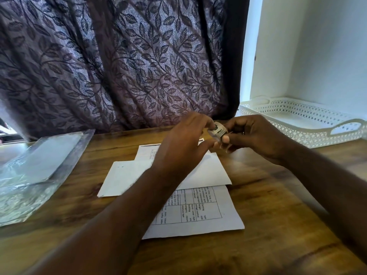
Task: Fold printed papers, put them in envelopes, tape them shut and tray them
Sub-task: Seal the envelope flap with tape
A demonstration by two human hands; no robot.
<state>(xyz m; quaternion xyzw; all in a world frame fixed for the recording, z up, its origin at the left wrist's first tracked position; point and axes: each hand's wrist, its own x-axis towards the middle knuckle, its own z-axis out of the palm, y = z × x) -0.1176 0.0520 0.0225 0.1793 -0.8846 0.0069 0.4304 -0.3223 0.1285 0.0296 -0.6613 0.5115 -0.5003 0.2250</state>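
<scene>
A small roll of tape (218, 132) is held above the far side of the wooden table. My right hand (252, 133) grips it from the right, and the fingertips of my left hand (182, 143) pinch at its left edge. Below the hands a white envelope (127, 177) lies across a printed paper (200, 213) with a table of text on it. My left forearm hides the middle of both. A white perforated tray (309, 133) stands at the right, against the wall.
A clear plastic pack (37, 171) holding more white sheets lies at the table's left edge. A purple leaf-patterned curtain (119, 62) hangs right behind the table. White walls close off the right corner behind the tray.
</scene>
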